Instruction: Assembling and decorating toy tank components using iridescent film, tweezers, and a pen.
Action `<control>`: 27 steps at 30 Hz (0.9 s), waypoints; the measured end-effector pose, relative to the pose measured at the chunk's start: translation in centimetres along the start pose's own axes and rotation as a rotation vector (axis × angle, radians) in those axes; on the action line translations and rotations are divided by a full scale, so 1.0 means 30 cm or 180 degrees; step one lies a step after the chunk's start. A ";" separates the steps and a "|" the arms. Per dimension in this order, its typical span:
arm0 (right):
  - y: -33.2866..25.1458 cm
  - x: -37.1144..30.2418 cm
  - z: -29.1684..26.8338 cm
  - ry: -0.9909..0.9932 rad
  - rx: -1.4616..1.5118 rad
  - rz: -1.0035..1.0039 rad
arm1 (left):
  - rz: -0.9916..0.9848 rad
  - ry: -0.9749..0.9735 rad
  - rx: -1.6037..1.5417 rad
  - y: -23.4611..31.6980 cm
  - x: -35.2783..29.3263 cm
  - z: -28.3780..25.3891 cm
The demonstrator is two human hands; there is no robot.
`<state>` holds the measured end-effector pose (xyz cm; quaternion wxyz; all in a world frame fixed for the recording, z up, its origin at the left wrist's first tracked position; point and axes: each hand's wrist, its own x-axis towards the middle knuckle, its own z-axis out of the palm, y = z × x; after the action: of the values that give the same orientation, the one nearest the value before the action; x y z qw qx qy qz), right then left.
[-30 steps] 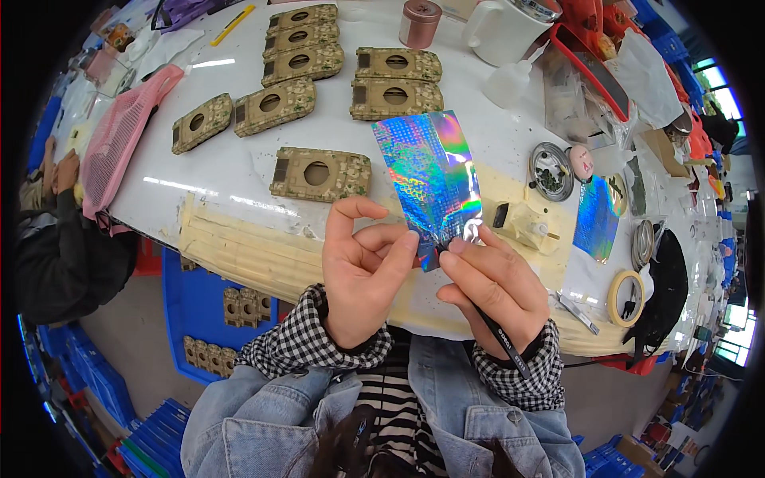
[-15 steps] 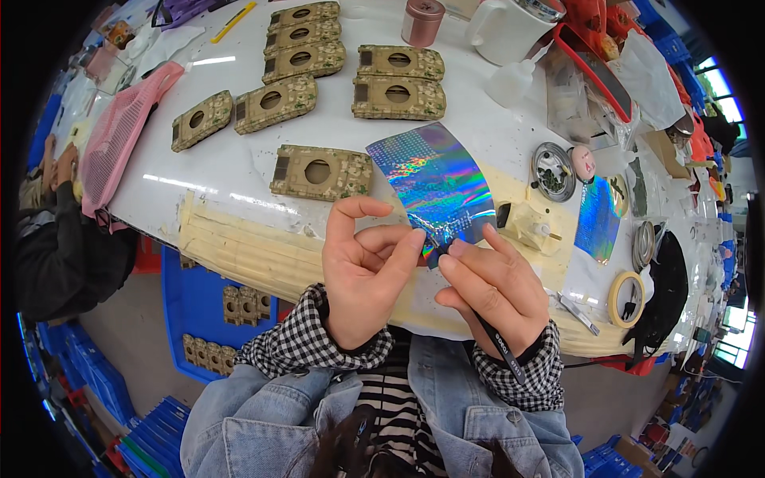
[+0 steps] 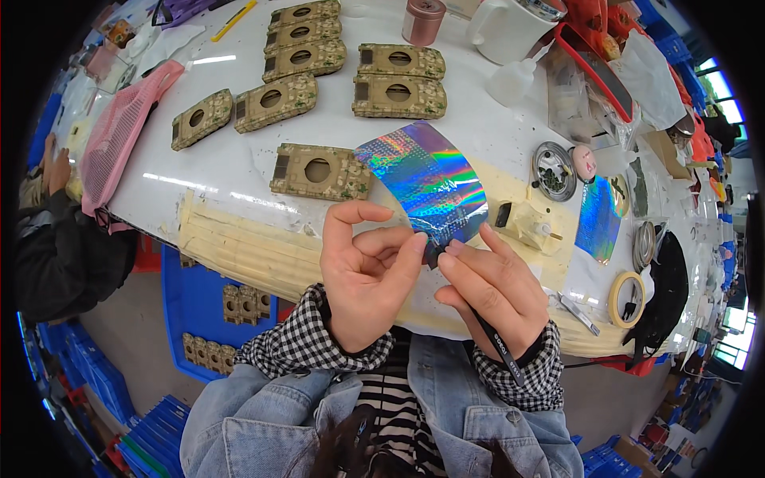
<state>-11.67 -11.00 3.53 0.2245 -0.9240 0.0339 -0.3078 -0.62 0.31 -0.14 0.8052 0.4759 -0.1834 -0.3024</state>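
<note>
A shiny rainbow-coloured holographic sticker sheet (image 3: 434, 179) curves up between my two hands. My left hand (image 3: 368, 267) pinches its lower corner between thumb and forefinger. My right hand (image 3: 498, 283) grips the same lower edge just beside, fingertips close to the left thumb. A slim black tool (image 3: 496, 338), perhaps tweezers, lies tucked under the right fingers with its tip hidden. Just beyond the left hand, a camouflage-patterned model tank hull (image 3: 299, 173) with a round hole rests on the table, the sheet's left edge overlapping its corner.
Several more tank hulls (image 3: 398, 97) stand farther back. To the right are a yellowish block (image 3: 530, 223), a round metal dish (image 3: 554, 171) of small dark parts, another holographic sheet (image 3: 598, 219), tweezers (image 3: 578, 313) and a tape roll (image 3: 626, 299). A co-worker's sleeve (image 3: 76, 255) shows left.
The sheet's upper end has swung left and bent over, now reaching the nearest hull's corner. Both hands keep nearly the same place and grip.
</note>
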 end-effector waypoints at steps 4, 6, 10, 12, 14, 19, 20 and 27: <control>-0.003 -0.001 -0.001 -0.0024 0.0005 -0.0004 | -0.0007 0.0008 0.0088 -0.003 -0.001 -0.002; -0.005 0.001 -0.006 -0.0049 -0.0008 -0.0022 | -0.0098 0.0012 0.0039 0.003 0.002 -0.001; -0.005 -0.003 -0.015 -0.0003 0.0067 -0.0057 | -0.0303 0.0059 -0.0086 0.008 0.014 0.005; -0.006 -0.006 -0.018 0.0046 0.0106 -0.0055 | -0.0386 0.0077 -0.0206 0.007 0.019 0.005; -0.005 -0.009 -0.017 0.0057 0.0086 -0.0030 | -0.0476 0.0067 -0.0261 0.006 0.022 0.003; 0.000 -0.012 -0.008 0.0058 0.0052 0.0012 | -0.0609 0.0036 -0.0414 0.001 0.026 -0.004; 0.001 -0.011 -0.008 0.0058 0.0059 0.0009 | -0.0553 0.0005 -0.0419 -0.002 0.026 -0.006; 0.003 -0.013 -0.003 0.0017 0.0070 -0.0010 | -0.0385 -0.0072 -0.0554 -0.013 0.026 -0.014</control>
<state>-12.04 -11.05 3.34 0.2341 -0.9207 0.0297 -0.3109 0.10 -0.06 -0.67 0.8217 0.4109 -0.1365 -0.3706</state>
